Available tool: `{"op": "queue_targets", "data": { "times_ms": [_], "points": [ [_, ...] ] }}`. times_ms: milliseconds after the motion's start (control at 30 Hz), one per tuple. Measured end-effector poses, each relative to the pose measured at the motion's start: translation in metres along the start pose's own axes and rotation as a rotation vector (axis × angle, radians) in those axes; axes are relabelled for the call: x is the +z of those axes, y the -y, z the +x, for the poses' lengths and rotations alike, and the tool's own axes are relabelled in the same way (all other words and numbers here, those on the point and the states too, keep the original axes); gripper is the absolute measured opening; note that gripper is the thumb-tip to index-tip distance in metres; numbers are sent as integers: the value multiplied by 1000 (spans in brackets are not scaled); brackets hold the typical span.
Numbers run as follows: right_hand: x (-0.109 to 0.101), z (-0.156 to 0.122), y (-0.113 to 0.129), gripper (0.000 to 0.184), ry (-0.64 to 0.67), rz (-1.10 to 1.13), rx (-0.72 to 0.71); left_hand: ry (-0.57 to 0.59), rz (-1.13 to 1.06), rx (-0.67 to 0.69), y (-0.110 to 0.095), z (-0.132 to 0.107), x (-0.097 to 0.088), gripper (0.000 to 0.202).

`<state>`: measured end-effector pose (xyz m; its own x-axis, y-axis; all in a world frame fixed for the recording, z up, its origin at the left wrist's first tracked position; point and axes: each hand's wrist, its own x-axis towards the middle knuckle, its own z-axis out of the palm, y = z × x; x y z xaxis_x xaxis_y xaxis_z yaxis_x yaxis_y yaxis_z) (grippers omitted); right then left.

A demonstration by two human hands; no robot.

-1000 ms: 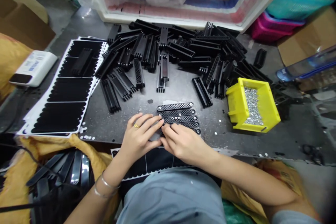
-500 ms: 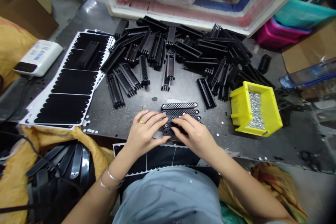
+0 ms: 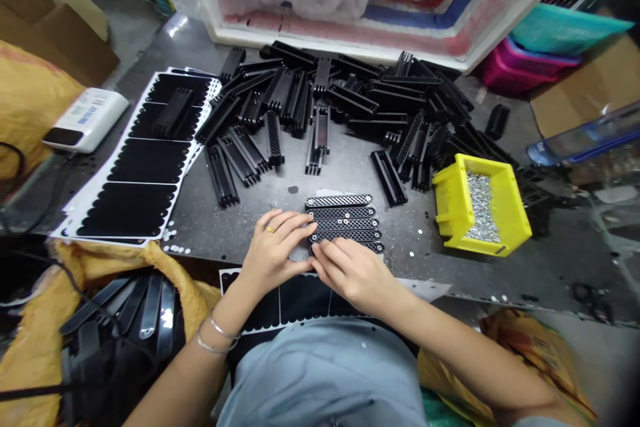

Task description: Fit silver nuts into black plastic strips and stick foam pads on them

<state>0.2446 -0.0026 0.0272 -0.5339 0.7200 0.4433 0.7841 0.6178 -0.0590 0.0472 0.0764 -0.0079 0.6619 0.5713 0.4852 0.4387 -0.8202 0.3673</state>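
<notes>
Several black perforated plastic strips [image 3: 343, 219] lie side by side in a neat row on the grey metal table [image 3: 200, 227]. My left hand [image 3: 273, 250], with a ring, rests flat with fingers stretched against the left ends of the strips. My right hand [image 3: 350, 270] lies over the nearest strip, fingers curled down and pressing on it. What is under its fingertips is hidden. A sheet of black stickers [image 3: 300, 297] lies on my lap just below both hands.
A big heap of black plastic parts [image 3: 350, 107] fills the back of the table. Sheets of black stickers [image 3: 145, 167] lie left, a white device [image 3: 85, 120] beyond them. A yellow bin of small screws [image 3: 480, 203] stands right. A bag of black strips [image 3: 125, 320] sits lower left.
My right hand slid forward over the strips half a second ago and has now drawn back to the nearest strip. The left hand has stayed put.
</notes>
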Motion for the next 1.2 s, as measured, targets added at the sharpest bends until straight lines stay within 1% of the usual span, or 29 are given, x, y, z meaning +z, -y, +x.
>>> {"op": "queue_targets", "data": {
  "times_ms": [100,167,233,333,367,433,467,500,567,633,667,700,733,767,833,867,933,1000,1033,1067,1100,1133,1167,1200],
  "points": [
    [-2,-1,5,18,47,-40,-27,-1,2,15,0,0,0,36],
    [-2,0,12,22,71,-48,30,-1,7,16,0,0,1,35],
    [0,2,20,23,90,-80,97,0,11,13,1,0,1,34],
    [3,4,30,24,124,-147,128,10,20,13,3,0,0,33],
    [3,4,30,25,126,-122,133,10,26,20,3,0,-2,33],
    [-1,-1,23,25,78,65,193,14,56,28,0,-1,-5,36],
    [-4,-6,16,25,12,208,272,25,83,23,-4,-1,-6,41],
    [-6,-12,8,25,-78,358,390,40,117,6,-10,0,-5,51],
    [-7,-27,-12,29,-308,647,718,81,193,-60,-28,3,2,76],
    [-2,-39,-29,35,-545,955,1054,114,243,-132,-51,12,20,98],
    [3,-42,-35,38,-644,1125,1182,131,249,-154,-63,19,31,105],
    [9,-44,-40,41,-722,1297,1273,158,240,-163,-77,28,43,109],
    [15,-45,-42,44,-785,1452,1327,187,218,-160,-90,38,55,110],
    [21,-44,-41,46,-837,1565,1349,221,183,-142,-103,48,66,109],
    [28,-43,-36,49,-942,1653,1333,275,101,-93,-125,66,80,108],
    [28,-43,-32,49,-974,1659,1305,288,59,-60,-134,71,83,107],
    [22,-46,-31,45,-956,1656,1254,278,-34,30,-143,74,78,103],
    [5,-52,-40,36,-858,1692,1235,241,-150,121,-142,63,63,92],
    [-6,-56,-48,32,-834,1681,1218,222,-214,145,-137,53,54,83],
    [-18,-60,-59,30,-856,1621,1193,206,-276,144,-131,42,44,71],
    [-32,-64,-71,30,-925,1481,1157,196,-320,119,-123,30,35,60],
    [-45,-70,-82,31,-982,1271,1114,195,-339,76,-116,18,26,54],
    [-57,-75,-92,33,-1007,1011,1075,199,-339,28,-108,7,20,52],
    [-68,-81,-100,33,-963,741,1051,212,-331,-16,-102,-2,16,51]
  ]
}}
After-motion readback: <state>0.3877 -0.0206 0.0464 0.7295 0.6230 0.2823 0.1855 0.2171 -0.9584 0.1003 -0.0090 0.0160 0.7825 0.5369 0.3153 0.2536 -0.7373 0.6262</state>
